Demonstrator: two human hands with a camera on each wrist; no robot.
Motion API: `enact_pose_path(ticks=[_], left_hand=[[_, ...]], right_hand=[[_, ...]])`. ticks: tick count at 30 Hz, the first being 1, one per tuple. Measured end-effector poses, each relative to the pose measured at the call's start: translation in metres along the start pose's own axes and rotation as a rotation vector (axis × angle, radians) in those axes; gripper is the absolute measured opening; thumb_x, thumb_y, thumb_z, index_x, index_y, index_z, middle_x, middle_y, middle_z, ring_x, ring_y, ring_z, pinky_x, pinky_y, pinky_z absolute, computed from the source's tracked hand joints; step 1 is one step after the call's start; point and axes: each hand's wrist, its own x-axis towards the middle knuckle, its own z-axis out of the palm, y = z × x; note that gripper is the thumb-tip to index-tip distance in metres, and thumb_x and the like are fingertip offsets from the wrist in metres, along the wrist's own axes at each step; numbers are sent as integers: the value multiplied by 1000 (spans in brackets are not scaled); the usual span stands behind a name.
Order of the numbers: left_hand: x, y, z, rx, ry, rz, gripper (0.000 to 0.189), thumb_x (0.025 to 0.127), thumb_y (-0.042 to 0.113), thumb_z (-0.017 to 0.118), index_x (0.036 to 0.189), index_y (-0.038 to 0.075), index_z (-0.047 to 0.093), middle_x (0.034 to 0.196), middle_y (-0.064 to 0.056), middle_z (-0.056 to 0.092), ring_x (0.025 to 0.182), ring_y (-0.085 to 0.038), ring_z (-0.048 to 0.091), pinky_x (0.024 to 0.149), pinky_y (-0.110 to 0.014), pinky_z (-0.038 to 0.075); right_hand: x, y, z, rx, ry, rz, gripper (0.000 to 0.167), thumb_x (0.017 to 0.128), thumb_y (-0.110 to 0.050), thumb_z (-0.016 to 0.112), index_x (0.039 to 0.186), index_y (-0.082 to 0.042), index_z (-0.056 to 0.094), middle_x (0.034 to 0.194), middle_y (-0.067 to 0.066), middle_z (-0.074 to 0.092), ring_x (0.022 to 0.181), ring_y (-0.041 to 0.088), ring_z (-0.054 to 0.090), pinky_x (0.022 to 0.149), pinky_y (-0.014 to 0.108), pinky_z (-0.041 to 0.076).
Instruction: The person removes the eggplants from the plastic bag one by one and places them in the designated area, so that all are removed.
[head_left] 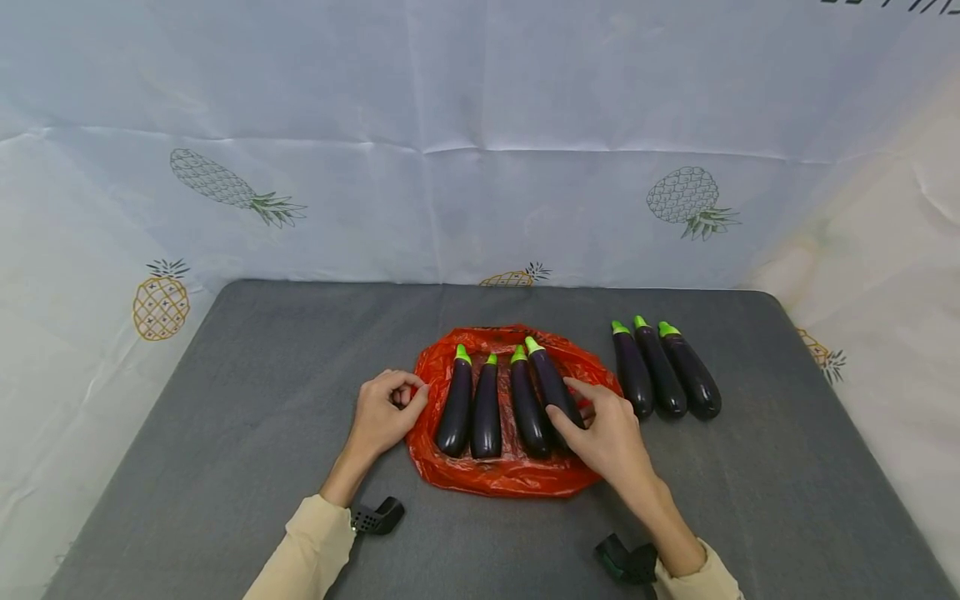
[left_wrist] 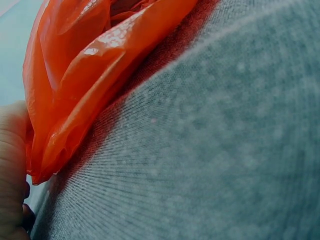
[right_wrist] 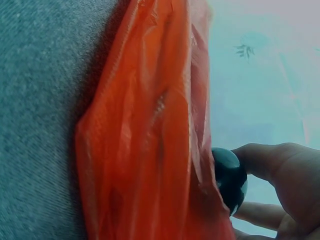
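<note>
A red plastic bag [head_left: 495, 482] lies spread on the grey table, its rim rolled up around several dark purple eggplants with green stem ends. At the bag's left rim, my left hand [head_left: 386, 410] pinches the plastic between thumb and fingers; the left wrist view has the thumb against the red bag [left_wrist: 80, 100]. Over the right side, my right hand [head_left: 607, 433] grips the rightmost eggplant [head_left: 553, 379] in the bag between thumb and fingers. In the right wrist view that eggplant's rounded dark end [right_wrist: 231, 182] shows above the bag's edge. It leans toward the eggplant [head_left: 528, 408] beside it.
Right of the bag, 3 more eggplants [head_left: 658, 371] lie side by side on the grey table [head_left: 285, 375]. A pale cloth [head_left: 465, 208] with pineapple prints hangs behind the table's far edge. Each wrist carries a black camera mount [head_left: 378, 517].
</note>
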Motion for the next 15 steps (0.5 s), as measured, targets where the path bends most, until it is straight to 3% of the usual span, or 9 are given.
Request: enact_pose_path(ticks=[15], left_hand=[[1,1,0,13,2,12,16,78,-1,77,73,12,67,59,3,50,57,-6,42,57,-16,34]], right_hand=[[4,0,-20,44,49,-28,47,86,-20,82,129,-4,69,109,18,73,73,19,65,64,26,52]])
